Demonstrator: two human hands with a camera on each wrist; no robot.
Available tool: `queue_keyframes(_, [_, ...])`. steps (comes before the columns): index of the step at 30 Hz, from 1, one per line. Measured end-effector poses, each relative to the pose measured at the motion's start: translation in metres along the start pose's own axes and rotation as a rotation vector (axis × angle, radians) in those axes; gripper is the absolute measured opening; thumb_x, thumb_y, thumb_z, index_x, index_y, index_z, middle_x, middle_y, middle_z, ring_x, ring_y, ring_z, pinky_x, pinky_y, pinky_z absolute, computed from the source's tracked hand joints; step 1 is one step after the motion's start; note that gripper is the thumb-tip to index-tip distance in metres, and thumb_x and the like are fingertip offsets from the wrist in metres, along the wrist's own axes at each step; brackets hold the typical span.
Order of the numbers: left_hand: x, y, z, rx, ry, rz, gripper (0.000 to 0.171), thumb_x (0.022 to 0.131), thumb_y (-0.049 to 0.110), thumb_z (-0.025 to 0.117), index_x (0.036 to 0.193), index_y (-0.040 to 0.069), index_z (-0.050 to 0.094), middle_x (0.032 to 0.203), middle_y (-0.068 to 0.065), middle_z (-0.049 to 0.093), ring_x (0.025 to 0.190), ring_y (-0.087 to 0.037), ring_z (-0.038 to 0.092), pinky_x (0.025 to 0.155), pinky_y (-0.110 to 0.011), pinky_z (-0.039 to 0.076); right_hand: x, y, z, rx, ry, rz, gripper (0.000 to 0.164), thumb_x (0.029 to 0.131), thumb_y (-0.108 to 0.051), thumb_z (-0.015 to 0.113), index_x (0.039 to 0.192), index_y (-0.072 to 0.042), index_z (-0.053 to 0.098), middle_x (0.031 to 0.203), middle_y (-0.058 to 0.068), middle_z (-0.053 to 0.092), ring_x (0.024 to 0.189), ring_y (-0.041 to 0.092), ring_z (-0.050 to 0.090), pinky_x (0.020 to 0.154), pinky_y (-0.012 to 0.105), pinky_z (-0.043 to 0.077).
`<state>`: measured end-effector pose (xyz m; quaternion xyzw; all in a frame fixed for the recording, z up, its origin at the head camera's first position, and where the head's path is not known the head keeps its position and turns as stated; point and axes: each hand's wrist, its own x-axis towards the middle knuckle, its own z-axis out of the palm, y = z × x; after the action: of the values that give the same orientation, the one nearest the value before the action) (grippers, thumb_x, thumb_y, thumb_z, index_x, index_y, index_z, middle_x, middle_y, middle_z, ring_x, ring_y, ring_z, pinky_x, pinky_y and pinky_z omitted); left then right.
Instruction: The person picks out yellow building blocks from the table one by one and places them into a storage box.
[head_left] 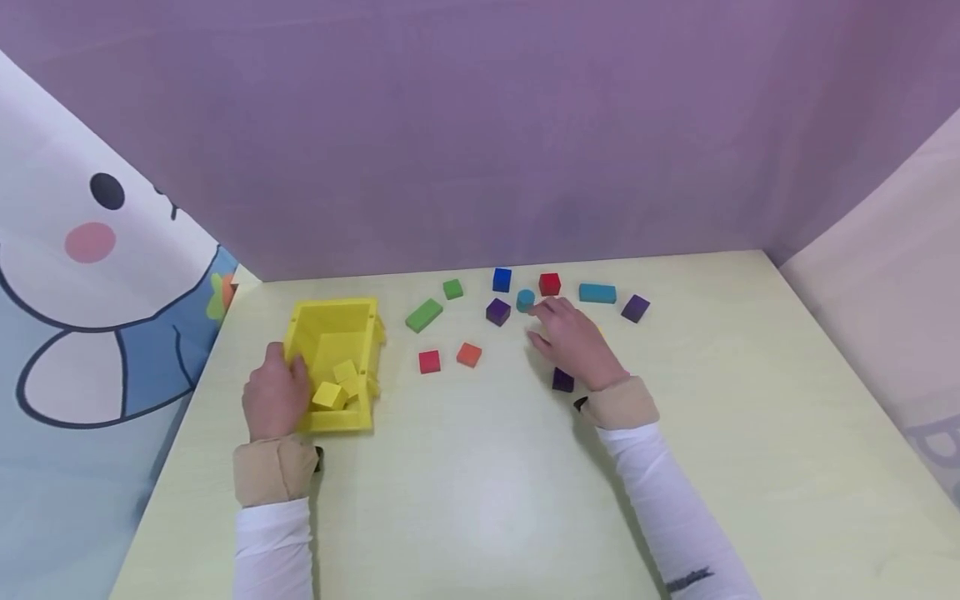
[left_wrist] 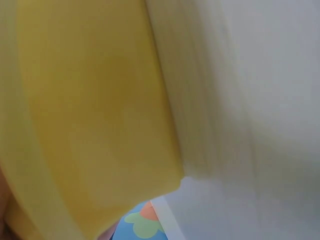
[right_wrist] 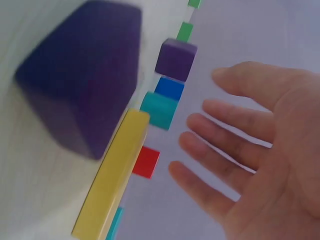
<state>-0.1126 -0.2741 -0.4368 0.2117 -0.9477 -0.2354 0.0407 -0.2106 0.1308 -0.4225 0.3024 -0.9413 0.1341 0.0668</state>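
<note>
At the left of the table, my left hand [head_left: 276, 393] grips the left rim of a yellow plastic bin [head_left: 372, 333]. Several yellow blocks [head_left: 330, 396] lie inside it. The bin's side wall [left_wrist: 100, 110] fills much of the left wrist view. My right hand [head_left: 573, 342] hovers over the scattered blocks with fingers spread and nothing held. Nearest its fingertips are a teal cylinder [head_left: 526, 300] and a red cube [head_left: 550, 284]. A dark purple block [head_left: 563, 380] sits below the wrist. A long yellow block [right_wrist: 112, 175] shows in the right wrist view, mostly hidden by the hand in the head view.
Green blocks [head_left: 424, 316], a blue cube [head_left: 502, 279] and a purple cube [head_left: 498, 312] lie between bin and right hand. Closer in are a red block [head_left: 430, 362] and an orange block [head_left: 469, 355]. Rightward lie a teal bar [head_left: 597, 293] and another purple block [head_left: 636, 308].
</note>
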Motion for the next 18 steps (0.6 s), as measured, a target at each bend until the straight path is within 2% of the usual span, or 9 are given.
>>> queue_keyframes(11, [0.0, 0.003, -0.002, -0.006, -0.005, 0.0, 0.045, 0.097, 0.029, 0.031, 0.127, -0.005, 0.035, 0.096, -0.029, 0.055, 0.069, -0.034, 0.053, 0.063, -0.046, 0.042, -0.008, 0.022, -0.002, -0.013, -0.179, 0.247, 0.048, 0.083, -0.022, 0.063, 0.123, 0.001, 0.05, 0.114, 0.017, 0.053, 0.103, 0.03, 0.049, 0.091, 0.041, 0.041])
queue_keyframes(14, [0.0, 0.003, -0.003, -0.001, -0.004, 0.004, 0.045, 0.097, 0.028, 0.032, 0.127, -0.005, 0.035, 0.096, -0.03, 0.056, 0.068, -0.035, 0.054, 0.063, -0.047, 0.042, -0.01, 0.026, -0.002, -0.008, -0.203, 0.286, 0.048, 0.083, -0.019, 0.062, 0.124, 0.001, 0.049, 0.115, 0.017, 0.054, 0.102, 0.03, 0.049, 0.092, 0.041, 0.04])
queue_keyframes(18, [-0.001, 0.003, -0.004, 0.0, -0.002, 0.003, 0.044, 0.097, 0.028, 0.033, 0.126, -0.006, 0.035, 0.096, -0.03, 0.056, 0.068, -0.035, 0.054, 0.063, -0.047, 0.042, -0.011, 0.029, -0.002, 0.008, -0.207, 0.301, 0.04, 0.083, -0.013, 0.058, 0.119, 0.001, 0.052, 0.107, 0.014, 0.056, 0.096, 0.029, 0.049, 0.09, 0.041, 0.041])
